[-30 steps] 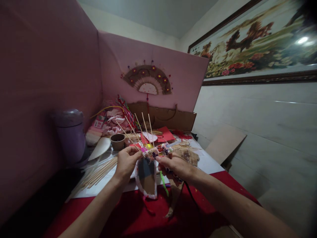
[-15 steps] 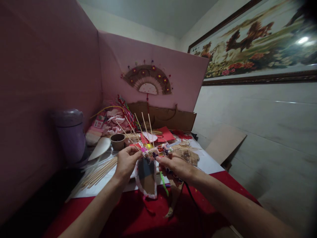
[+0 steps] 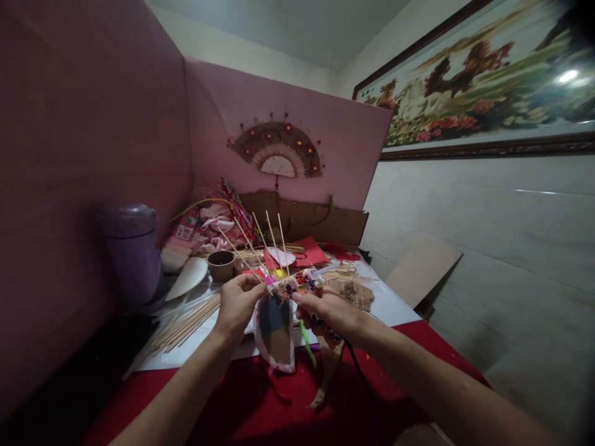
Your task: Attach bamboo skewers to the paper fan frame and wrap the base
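Observation:
My left hand (image 3: 239,303) is closed, thumb and fingers pinching the edge of a half-round cardboard piece (image 3: 277,350) with a pale patterned border. Several thin wooden sticks (image 3: 271,238) fan upward from its top. In my right hand (image 3: 328,306) is a flower-patterned hot glue gun (image 3: 307,280), fingers wrapped round its handle. A translucent glue stick (image 3: 328,268) shows at the back of the gun, and a black cord (image 3: 357,365) hangs below. The gun's front end is close to my left fingertips, over the base of the sticks; the exact contact is hidden.
Loose wooden sticks (image 3: 188,325) lie at left, near a brown cup (image 3: 221,265) and a purple lidded bin (image 3: 132,257). Red paper (image 3: 310,251) and a cardboard scrap (image 3: 353,295) lie behind my hands. A decorated fan (image 3: 279,145) stands against the pink panel (image 3: 344,136).

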{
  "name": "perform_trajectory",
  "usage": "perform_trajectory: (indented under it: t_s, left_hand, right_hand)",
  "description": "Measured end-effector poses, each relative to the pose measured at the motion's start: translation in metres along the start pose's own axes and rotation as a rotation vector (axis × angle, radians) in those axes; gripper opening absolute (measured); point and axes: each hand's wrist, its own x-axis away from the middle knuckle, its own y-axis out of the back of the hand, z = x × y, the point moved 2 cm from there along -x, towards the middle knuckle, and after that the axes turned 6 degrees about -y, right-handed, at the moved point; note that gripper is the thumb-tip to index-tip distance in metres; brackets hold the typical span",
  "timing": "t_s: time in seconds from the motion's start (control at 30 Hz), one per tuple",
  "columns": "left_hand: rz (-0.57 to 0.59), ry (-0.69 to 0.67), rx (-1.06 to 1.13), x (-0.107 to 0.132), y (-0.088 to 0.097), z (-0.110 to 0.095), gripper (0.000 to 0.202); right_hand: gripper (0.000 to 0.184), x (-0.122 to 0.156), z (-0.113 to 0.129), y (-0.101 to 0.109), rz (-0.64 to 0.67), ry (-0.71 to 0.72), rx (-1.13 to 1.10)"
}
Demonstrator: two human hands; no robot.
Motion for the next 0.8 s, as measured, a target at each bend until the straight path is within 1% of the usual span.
perform_trajectory:
  t_s: [0.17,0.27,0.37,0.43,0.5,0.6,0.67,0.7,0.73,0.8]
  left_hand:
    - [-0.004,-0.008,0.000,0.001,0.000,-0.001,0.021]
    - [-0.009,-0.020,-0.021,0.000,0.000,-0.002,0.020]
    - [-0.021,-0.013,-0.039,-0.001,0.000,-0.001,0.018]
    - [-0.033,0.000,-0.047,-0.001,0.001,-0.001,0.016]
    - [-0.042,0.008,-0.056,-0.001,0.001,-0.001,0.015]
    - [-0.046,0.008,-0.070,-0.002,0.001,0.001,0.014]
    - [-0.043,0.002,-0.072,-0.003,0.001,0.003,0.015]
    - [-0.040,-0.001,-0.071,-0.003,0.001,0.003,0.015]
    - [-0.038,-0.004,-0.068,-0.003,0.001,0.004,0.016]
    - [-0.032,-0.006,-0.063,-0.004,0.001,0.005,0.016]
  right_hand:
    - [0.038,-0.001,-0.002,0.002,0.054,0.010,-0.038]
    - [0.039,0.002,-0.002,0.005,0.077,0.070,-0.098]
    - [0.042,0.006,-0.002,0.016,0.033,0.166,-0.164]
    - [0.044,0.004,-0.008,0.031,-0.038,0.216,-0.149]
    - [0.047,-0.003,-0.019,0.053,-0.144,0.220,-0.036]
    - [0.048,-0.019,-0.044,0.088,-0.349,0.125,0.259]
    - [0.038,-0.027,-0.059,0.108,-0.516,0.143,0.484]
    - [0.033,-0.030,-0.066,0.115,-0.574,0.137,0.603]
    - [0.031,-0.033,-0.073,0.119,-0.588,0.108,0.706]
    - [0.036,-0.035,-0.083,0.124,-0.582,0.034,0.861]
